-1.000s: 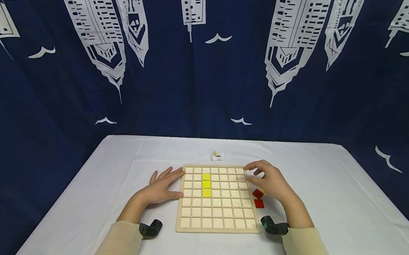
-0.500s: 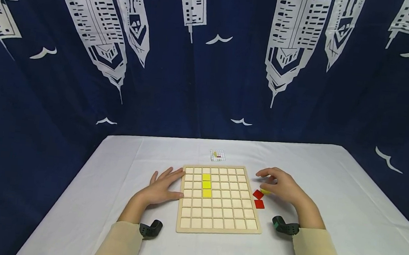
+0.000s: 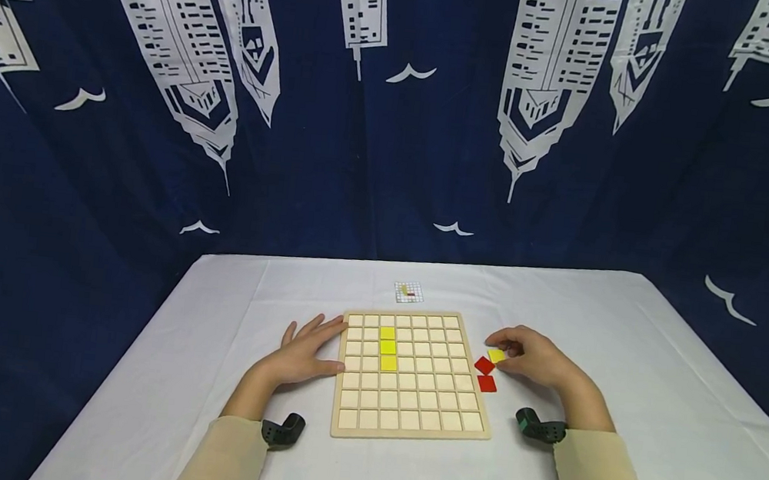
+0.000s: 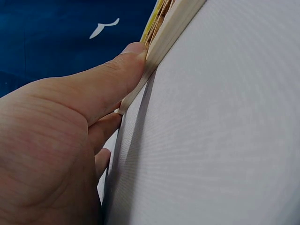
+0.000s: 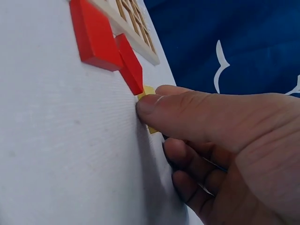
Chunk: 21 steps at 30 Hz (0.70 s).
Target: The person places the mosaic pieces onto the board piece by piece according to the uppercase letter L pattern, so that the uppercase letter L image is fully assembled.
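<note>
My left hand [image 3: 298, 357] rests at the left edge of a wooden grid board [image 3: 407, 436], fingers extended. In the left wrist view its thumb [image 4: 124, 70] touches the board's side. Three yellow tiles [image 3: 389, 347] sit in a column of the grid, at the upper left. Right of the board, my right hand [image 3: 532, 356] pinches a loose yellow square tile [image 3: 496, 356] between thumb and index finger, down at the tablecloth. In the right wrist view the thumb covers part of that tile [image 5: 153, 130]. Two red tiles, one nearer [image 3: 487, 384] and one turned cornerwise [image 3: 484, 365], lie beside it.
Behind the board lies a small card [image 3: 409, 292] printed with a grid and coloured squares. A white cloth [image 3: 268, 291] covers the table. A dark blue curtain [image 3: 361, 191] with white printed buildings hangs beyond its far edge.
My right hand has moved from the board's upper right edge, right and down to the loose yellow tile, and its fingers have closed in on it. The left hand and board stay put.
</note>
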Motion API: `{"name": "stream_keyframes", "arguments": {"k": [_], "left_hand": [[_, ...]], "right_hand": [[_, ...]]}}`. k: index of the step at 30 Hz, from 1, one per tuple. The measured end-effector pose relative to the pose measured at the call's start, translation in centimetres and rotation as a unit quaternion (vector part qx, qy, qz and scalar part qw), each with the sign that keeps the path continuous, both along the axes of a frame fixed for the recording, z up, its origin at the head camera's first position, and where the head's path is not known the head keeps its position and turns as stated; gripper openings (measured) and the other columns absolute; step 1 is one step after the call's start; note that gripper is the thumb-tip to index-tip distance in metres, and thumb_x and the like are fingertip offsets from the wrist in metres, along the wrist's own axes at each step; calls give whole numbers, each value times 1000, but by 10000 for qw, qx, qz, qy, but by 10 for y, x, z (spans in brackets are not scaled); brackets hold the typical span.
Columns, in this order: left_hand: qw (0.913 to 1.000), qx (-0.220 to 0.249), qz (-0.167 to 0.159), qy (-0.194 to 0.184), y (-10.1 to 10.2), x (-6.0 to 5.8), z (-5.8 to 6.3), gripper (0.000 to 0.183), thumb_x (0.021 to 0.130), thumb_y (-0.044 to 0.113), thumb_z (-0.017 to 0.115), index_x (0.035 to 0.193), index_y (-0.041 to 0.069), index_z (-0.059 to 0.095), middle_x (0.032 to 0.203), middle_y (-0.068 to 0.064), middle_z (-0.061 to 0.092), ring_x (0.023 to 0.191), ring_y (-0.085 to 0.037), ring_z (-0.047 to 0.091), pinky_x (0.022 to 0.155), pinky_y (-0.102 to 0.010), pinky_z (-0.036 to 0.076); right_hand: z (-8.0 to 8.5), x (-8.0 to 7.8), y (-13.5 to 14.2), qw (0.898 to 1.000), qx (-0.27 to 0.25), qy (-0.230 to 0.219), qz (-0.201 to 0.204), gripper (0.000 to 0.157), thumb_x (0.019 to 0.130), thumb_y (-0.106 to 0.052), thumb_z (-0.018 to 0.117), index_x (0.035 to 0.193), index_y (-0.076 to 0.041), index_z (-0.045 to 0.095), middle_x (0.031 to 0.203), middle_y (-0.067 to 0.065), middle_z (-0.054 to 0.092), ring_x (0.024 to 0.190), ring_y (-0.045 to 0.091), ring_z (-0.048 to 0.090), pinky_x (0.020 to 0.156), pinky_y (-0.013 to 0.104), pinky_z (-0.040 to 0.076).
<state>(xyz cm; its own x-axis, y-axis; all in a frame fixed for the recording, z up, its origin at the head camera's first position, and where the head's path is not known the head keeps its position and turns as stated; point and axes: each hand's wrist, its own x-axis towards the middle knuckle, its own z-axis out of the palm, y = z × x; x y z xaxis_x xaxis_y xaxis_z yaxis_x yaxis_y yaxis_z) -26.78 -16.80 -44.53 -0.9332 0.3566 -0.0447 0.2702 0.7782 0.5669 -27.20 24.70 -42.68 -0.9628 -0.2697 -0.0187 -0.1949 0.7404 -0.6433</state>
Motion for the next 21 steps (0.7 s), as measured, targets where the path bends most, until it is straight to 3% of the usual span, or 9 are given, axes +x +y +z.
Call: {"name": "stream_keyframes", "arguments": {"k": [9,21], "left_hand": [[10000,33,18,3,0,0,-2,78,85,40,76,153,21,42,166,1,29,158,-31,10,122,-65,-10],[10000,54,15,32,-1,-1,-3,78,85,42,75,153,22,42,165,1,30,158,-32,10,122,-65,-11]], "right_hand": [[-1,1,-1,9998,91,14,-151,24,83,0,74,106,-6,72,96,7,59,91,22,50,77,30,45],[-1,-1,-4,9994,211,175,-206,22,83,-5,75,105,-6,71,93,7,61,88,21,51,75,29,45]]}}
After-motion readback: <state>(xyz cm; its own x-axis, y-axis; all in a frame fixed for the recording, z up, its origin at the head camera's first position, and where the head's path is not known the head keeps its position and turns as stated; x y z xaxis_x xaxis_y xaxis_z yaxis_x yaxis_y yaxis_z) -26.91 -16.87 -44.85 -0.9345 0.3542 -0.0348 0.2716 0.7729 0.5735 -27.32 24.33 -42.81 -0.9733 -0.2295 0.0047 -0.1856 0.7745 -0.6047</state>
